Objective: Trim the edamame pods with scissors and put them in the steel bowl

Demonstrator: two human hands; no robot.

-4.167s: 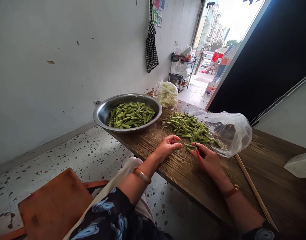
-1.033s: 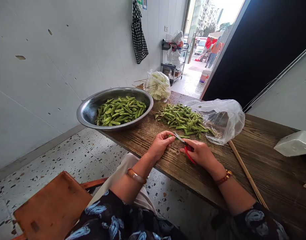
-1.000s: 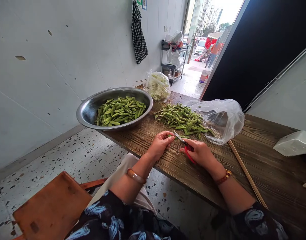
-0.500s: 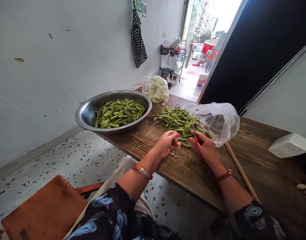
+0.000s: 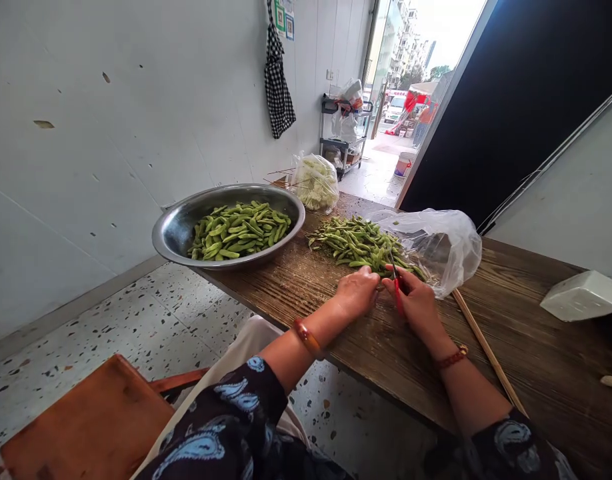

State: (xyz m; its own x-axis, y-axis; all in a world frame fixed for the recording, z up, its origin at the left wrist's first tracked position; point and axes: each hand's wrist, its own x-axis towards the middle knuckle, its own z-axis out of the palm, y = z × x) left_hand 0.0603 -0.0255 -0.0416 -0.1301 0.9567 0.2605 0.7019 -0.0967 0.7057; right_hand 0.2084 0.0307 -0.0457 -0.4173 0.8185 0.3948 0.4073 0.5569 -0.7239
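My right hand [image 5: 417,300] is closed around red-handled scissors [image 5: 397,293], their blades pointing up and away from me. Close beside it, my left hand [image 5: 357,291] has its back turned up and its fingers curled in; what they hold is hidden. Both hands are at the near edge of a heap of green soybean pods [image 5: 356,240] on the wooden table. To the left, a wide metal basin [image 5: 169,233] contains many more green pods [image 5: 239,230].
A clear plastic bag [image 5: 453,243] lies right of the heap. Wooden sticks [image 5: 486,347] slant across the table [image 5: 516,287]. At the back stands a bag of pale vegetables [image 5: 316,183]. A white container [image 5: 581,295] sits at right, a brown stool [image 5: 89,420] at lower left.
My left hand has moved right, toward the scissors, and turned its back upward. The pod visible in its fingers before is hidden now. My right hand has shifted slightly right and down.
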